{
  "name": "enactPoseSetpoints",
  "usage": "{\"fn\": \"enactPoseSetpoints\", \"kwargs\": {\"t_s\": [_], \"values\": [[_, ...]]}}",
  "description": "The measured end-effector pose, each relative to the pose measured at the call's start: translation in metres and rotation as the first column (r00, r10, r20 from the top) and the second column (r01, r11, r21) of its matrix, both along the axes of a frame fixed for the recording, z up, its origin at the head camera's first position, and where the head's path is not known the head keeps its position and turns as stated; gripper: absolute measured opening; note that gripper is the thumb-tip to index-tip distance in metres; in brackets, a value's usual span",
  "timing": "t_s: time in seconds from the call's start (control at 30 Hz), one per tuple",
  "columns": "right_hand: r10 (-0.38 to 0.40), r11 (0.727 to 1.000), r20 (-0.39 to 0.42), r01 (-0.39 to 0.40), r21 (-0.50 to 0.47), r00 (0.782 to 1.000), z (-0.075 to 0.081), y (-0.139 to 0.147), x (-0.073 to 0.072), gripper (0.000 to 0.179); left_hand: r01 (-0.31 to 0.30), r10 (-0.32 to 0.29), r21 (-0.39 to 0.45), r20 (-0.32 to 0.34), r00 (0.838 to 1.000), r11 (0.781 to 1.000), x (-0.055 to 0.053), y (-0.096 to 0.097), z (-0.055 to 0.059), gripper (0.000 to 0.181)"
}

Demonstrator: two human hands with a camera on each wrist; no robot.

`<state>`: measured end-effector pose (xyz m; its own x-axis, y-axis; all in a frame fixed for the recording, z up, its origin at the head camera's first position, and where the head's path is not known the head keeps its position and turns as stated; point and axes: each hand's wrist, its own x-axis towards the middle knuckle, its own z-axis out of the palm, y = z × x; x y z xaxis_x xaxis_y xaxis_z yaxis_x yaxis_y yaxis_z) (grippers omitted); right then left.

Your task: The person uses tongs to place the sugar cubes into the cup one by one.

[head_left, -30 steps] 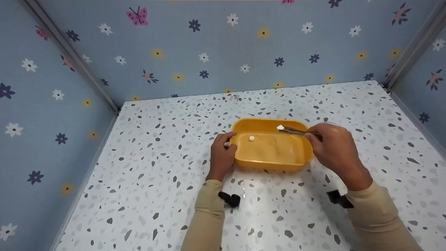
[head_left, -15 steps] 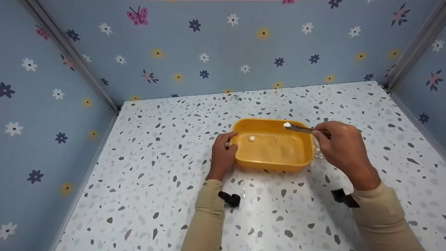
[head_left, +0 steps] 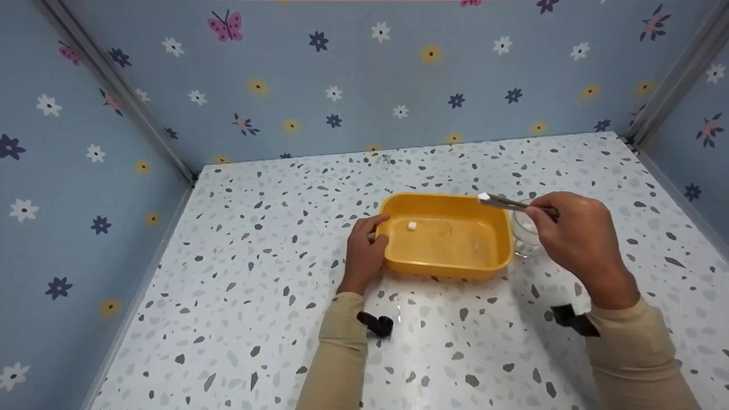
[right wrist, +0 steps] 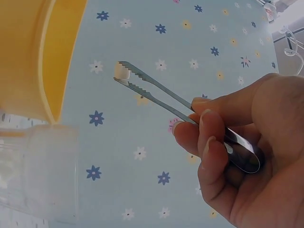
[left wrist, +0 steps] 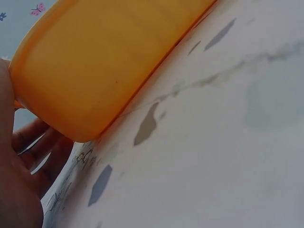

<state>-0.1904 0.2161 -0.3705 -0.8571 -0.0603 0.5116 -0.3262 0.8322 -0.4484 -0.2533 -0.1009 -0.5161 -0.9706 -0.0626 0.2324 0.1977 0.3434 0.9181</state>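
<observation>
In the head view my left hand point(head_left: 364, 256) holds the left end of a yellow plastic tub point(head_left: 444, 269), with thumb and fingers at its rim. My right hand point(head_left: 584, 245) pinches small metal tongs point(right wrist: 166, 90). Between their toothed tips sits a small white cube point(right wrist: 122, 72), raised above the tub's far right rim. Another white cube point(head_left: 412, 226) lies on the tub's floor towards the left. Partly behind my right hand, a clear jar point(head_left: 524, 242) stands close to the tub's right end, with whitish bits inside that are hard to make out.
The speckled white table point(head_left: 273, 256) spreads around the tub. Flower-patterned blue panels point(head_left: 353, 68) enclose it at the back and both sides. A small clear object point(head_left: 385, 161) lies near the back edge.
My right hand has moved right and slightly up, taking the tongs and cube from over the tub to its far right rim. More of the jar shows. The left hand stays put.
</observation>
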Motion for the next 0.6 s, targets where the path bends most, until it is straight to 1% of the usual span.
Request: {"fn": "enactPoseSetpoints", "kwargs": {"t_s": [0.23,0.4,0.6], "values": [[-0.053,0.998,0.027,0.054,-0.022,0.998,0.005,0.01,0.001,0.012,0.004,-0.004,0.003,0.011,1.0,1.0,-0.001,0.001,0.001,0.04],[-0.078,0.997,0.012,0.079,-0.022,0.997,0.008,0.018,0.003,0.013,0.003,-0.003,0.0,0.022,1.0,1.0,0.0,0.001,0.002,0.04],[-0.117,0.993,0.014,0.117,-0.016,0.993,0.011,0.027,0.005,0.015,0.006,-0.006,0.0,0.03,1.0,1.0,0.001,0.0,0.002,0.04]]}}
